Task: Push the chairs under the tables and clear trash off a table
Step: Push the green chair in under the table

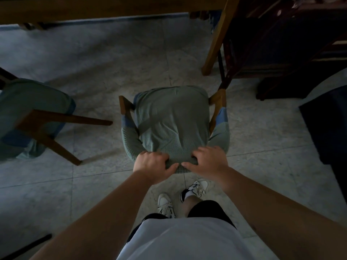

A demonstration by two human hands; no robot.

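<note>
From the head camera we look steeply down in a dim room. Directly below us stands a wooden chair (173, 121) with a green fabric cover, seen from behind and above. Our left hand (153, 167) grips the top of its backrest, fingers curled over the far edge and thumb on the near side. Our right hand (206, 162) clamps the same top edge just beside it — the two thumbs nearly meet.

The chair sits out on the pale tiled floor (93, 72), apart from the wooden table (112, 7) whose edge runs along the top of the view; one table leg (216, 40) slants down to the chair's right. A second green-covered chair (35, 117) stands at the left. Below our hands we see our white shirt (187, 241) and white sneakers (166, 205).
</note>
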